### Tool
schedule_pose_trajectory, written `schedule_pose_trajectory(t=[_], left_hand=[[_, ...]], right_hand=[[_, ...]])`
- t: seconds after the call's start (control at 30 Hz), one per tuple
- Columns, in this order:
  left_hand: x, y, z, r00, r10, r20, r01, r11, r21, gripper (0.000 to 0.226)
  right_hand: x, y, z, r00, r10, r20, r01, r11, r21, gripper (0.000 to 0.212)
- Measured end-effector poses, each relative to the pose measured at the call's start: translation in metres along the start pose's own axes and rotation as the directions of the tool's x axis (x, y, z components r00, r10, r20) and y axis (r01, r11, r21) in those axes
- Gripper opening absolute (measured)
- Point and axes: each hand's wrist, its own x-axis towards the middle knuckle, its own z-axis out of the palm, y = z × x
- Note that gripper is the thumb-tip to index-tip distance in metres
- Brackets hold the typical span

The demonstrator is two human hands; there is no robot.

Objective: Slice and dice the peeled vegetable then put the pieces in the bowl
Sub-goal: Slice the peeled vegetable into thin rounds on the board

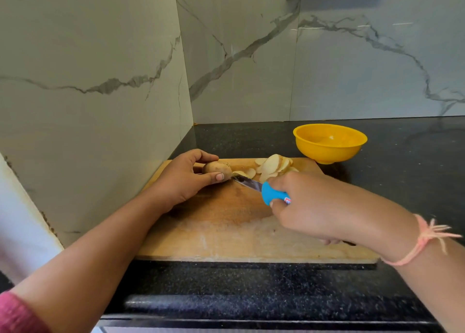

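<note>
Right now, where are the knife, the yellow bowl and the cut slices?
knife [273, 194], head view, on its blue handle.
yellow bowl [327, 152], head view, on its outer wall.
cut slices [273, 165], head view, on the pile's top slice.

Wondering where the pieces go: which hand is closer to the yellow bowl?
Right. The right hand, gripping the knife, is in front of the yellow bowl; the left hand holds the potato farther left.
</note>
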Motion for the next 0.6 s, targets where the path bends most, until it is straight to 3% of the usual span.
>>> schedule_pose_trajectory(t=[0.1, 0.33, 0.6], left_hand=[[-0.001, 0.000, -0.001, 1.000, 0.003, 0.022, -0.003, 1.000, -0.016, 0.037], [-0.001, 0.001, -0.001, 0.999, 0.010, 0.031, -0.010, 1.000, 0.000, 0.035], [0.000, 0.003, 0.000, 1.000, 0.015, 0.019, -0.015, 0.999, 0.042, 0.034]], right_hand=[[-0.002, 0.003, -0.002, 0.998, 0.041, -0.040, -0.035, 0.991, 0.127, 0.046], [0.006, -0.009, 0.013, 0.979, -0.045, -0.199, 0.078, 0.984, 0.158, 0.041], [0.008, -0.021, 0.016, 0.989, -0.022, -0.147, 0.050, 0.981, 0.187, 0.040]])
